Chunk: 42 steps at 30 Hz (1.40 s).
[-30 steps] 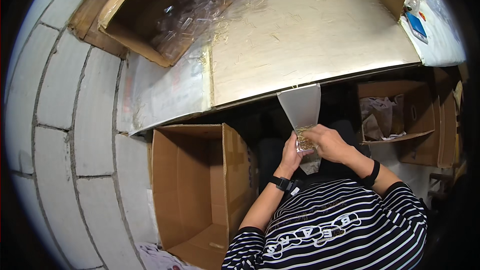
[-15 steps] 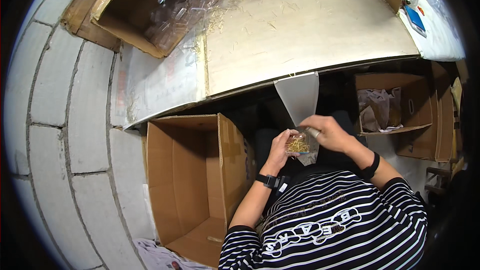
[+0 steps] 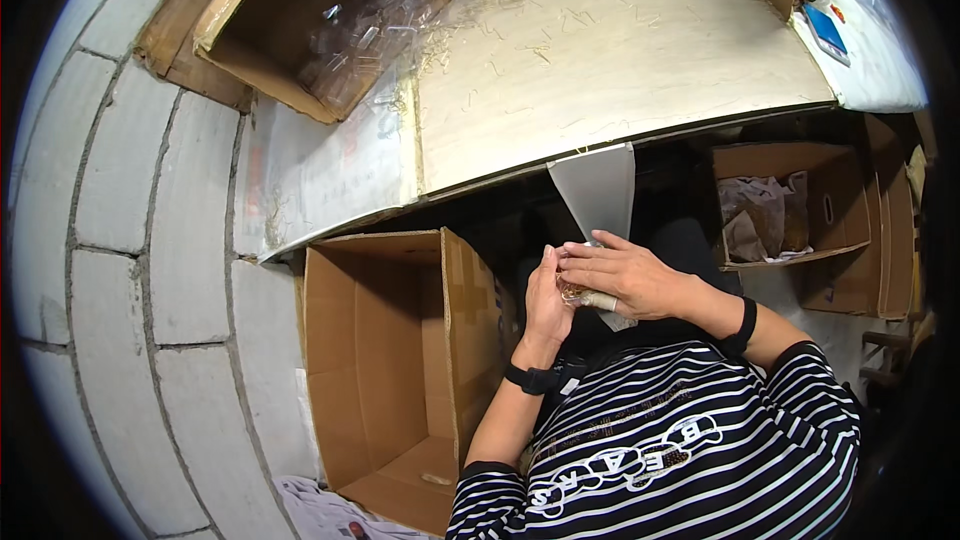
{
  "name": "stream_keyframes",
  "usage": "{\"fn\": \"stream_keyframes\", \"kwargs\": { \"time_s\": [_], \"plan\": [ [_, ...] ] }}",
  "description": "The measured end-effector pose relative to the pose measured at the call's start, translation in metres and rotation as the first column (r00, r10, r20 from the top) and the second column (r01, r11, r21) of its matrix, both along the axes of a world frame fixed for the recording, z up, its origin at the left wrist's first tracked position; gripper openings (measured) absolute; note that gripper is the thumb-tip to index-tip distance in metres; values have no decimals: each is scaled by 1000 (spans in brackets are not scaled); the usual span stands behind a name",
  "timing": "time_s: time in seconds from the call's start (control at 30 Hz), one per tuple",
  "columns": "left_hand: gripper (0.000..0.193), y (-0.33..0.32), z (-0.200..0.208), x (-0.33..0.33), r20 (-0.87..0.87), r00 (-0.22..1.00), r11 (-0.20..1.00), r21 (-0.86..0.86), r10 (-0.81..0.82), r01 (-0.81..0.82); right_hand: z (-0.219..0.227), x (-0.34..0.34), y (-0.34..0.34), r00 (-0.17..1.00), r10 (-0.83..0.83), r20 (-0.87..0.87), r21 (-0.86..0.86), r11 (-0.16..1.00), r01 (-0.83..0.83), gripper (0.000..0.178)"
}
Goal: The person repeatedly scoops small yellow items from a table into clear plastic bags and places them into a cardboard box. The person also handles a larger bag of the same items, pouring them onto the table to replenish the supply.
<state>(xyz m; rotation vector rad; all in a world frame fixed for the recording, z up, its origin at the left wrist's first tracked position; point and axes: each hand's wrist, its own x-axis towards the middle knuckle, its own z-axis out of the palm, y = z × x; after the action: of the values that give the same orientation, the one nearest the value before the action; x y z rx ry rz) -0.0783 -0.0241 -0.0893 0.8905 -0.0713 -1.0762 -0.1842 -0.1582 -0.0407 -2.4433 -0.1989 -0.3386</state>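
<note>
Between my hands, over my lap, is a small clear plastic box point(image 3: 570, 289) with thin gold-coloured pins inside. My left hand point(image 3: 545, 302) is closed around its left side. From the right, my right hand point(image 3: 640, 278) reaches across the top, its fingers laid over the box and its wrapped thumb along the near side. Most of the box is hidden under these fingers, so I cannot tell whether its lid is closed. A grey-white chute point(image 3: 597, 190) slopes down from the table edge to just behind my hands.
Loose gold pins lie scattered on the pale table point(image 3: 620, 60). A tipped cardboard box point(image 3: 265, 65) at the far left spills clear plastic cases point(image 3: 375, 40). A large cardboard box point(image 3: 375, 360) stands left of my legs, another point(image 3: 840, 210) at right. A blue phone-like object point(image 3: 826, 32) lies far right.
My right hand has come down and left onto the plastic box, covering the pins that showed before. My left hand has shifted slightly left, still holding the box.
</note>
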Motion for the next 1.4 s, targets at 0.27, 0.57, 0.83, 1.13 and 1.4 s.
{"fn": "stream_keyframes", "kwargs": {
  "time_s": [0.27, 0.57, 0.83, 1.13, 1.4],
  "plan": [
    [31, 2, 7, -1, 137, 991, 995, 92, 14, -26, 4, -1, -14, 955, -225, 195, 225, 958, 179, 43],
    [34, -3, 14, -4, 94, 993, 993, -98, 73, -64, 5, 18, 6, 980, -201, -8, 51, 978, 201, 58],
    [36, 0, 28, 8, 28, 999, 977, -211, -20, 25, 2, 31, 2, 970, -244, 6, 143, 960, 241, 39],
    [32, -3, 31, 31, 22, 999, 980, -193, 50, -45, 16, 34, -14, 979, -177, 105, 80, 982, 169, 50],
    [26, -6, 19, 42, 98, 986, 989, -69, 136, -129, 13, 44, -14, 997, -59, 39, -263, 962, 67, 49]
  ]
}}
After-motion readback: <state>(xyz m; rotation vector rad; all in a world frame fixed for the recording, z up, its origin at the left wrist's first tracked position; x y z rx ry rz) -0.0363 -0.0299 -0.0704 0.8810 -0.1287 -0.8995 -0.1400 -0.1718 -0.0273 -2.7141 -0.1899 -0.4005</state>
